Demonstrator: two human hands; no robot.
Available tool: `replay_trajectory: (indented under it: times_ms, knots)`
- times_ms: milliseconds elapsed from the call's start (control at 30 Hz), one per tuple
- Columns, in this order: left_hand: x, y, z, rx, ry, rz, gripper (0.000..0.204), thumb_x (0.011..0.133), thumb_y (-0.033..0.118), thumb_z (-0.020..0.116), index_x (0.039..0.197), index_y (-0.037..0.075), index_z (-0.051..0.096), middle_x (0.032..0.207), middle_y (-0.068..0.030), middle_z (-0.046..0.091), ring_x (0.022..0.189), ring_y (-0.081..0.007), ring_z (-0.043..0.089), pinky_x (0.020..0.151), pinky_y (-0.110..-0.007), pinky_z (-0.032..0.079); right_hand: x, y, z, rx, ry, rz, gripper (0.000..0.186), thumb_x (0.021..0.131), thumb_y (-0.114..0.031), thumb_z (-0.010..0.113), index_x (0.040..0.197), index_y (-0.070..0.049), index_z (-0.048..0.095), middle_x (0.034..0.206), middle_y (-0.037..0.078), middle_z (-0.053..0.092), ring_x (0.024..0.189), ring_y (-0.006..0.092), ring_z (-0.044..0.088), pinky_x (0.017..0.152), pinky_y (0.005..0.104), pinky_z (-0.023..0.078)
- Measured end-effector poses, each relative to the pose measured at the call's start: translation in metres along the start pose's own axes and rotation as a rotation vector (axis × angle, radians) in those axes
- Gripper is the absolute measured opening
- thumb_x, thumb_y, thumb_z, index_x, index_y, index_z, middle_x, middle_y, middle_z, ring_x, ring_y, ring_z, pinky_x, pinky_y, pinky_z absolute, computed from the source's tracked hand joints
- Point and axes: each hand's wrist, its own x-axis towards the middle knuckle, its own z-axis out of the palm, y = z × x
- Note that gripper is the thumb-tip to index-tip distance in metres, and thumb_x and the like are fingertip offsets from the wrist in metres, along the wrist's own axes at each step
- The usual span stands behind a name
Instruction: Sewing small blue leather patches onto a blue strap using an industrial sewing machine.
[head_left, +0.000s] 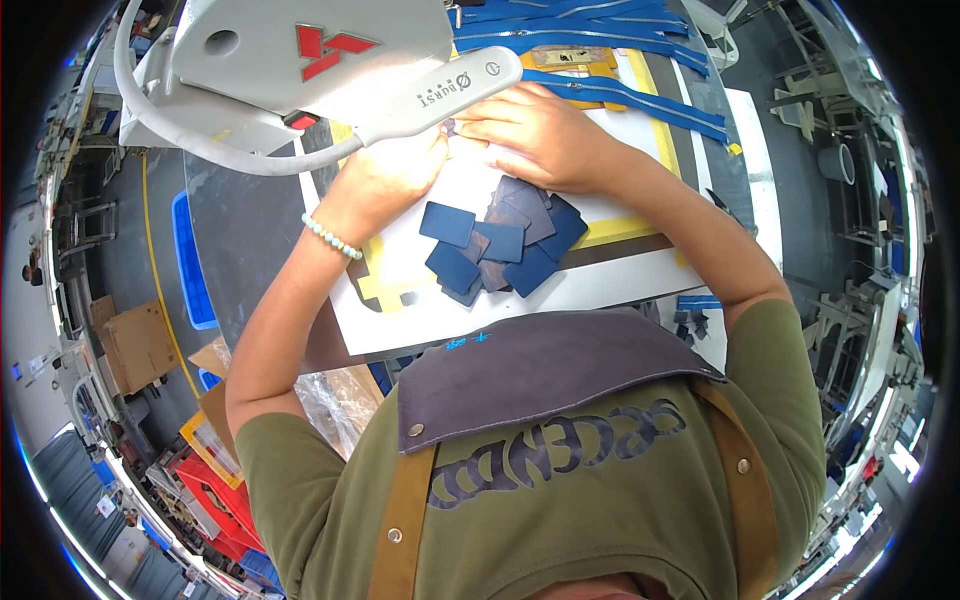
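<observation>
Under the lit arm lamp (pixel 445 95) of a sewing machine, my two hands meet on a white work surface (pixel 610 280). My left hand (pixel 395 178), a beaded bracelet at its wrist, is closed, its fingertips at a small dark piece (pixel 449 127). Glare and the lamp hide part of those fingers. From the right, my right hand (pixel 548 135) reaches in with fingers stretched out and thumb apart, its fingertips beside the same piece. Just nearer to me lies a loose pile of blue and dark rectangular patches (pixel 500 241).
The grey sewing machine head (pixel 240 50) fills the far left, its lamp cable (pixel 235 160) curving below. Blue zipper strips (pixel 620 95) lie at the far right, beside a yellow-brown piece (pixel 565 58). A blue bin (pixel 190 260) and cardboard boxes (pixel 140 345) stand left of the table.
</observation>
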Motion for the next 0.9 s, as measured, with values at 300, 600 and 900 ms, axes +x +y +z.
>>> replay_trajectory:
  times_ms: [300,600,900]
  knots:
    - [-0.016,0.014,-0.014,-0.206,0.01,-0.219,0.031,0.086,0.006,0.075,0.117,0.004,0.074,0.123,-0.0097,0.075,0.105,-0.0244,0.074,0.094,-0.038,0.06,-0.028,0.026,-0.044,-0.305,0.117,0.296,0.032,0.09,-0.02,0.075,0.118,-0.004,0.07,0.111,0.008,0.065,0.106,0.0266,0.059,0.092,0.0417,0.047]
    - [-0.01,0.017,-0.006,-0.347,-0.042,-0.261,0.03,0.088,0.003,0.069,0.117,0.006,0.073,0.121,-0.0096,0.075,0.102,-0.0251,0.073,0.086,-0.037,0.059,-0.036,0.028,-0.046,-0.129,0.148,0.363,0.018,0.09,-0.021,0.077,0.1,-0.008,0.069,0.107,0.007,0.064,0.103,0.0265,0.058,0.091,0.0412,0.048]
    - [-0.015,0.018,0.006,-0.529,0.085,-0.374,0.029,0.086,0.0,0.07,0.114,0.007,0.075,0.112,-0.0106,0.076,0.096,-0.027,0.074,0.084,-0.038,0.059,-0.035,0.029,-0.051,-0.11,0.039,0.329,0.019,0.093,-0.023,0.075,0.101,-0.007,0.068,0.106,0.007,0.067,0.102,0.0263,0.06,0.089,0.0392,0.048]
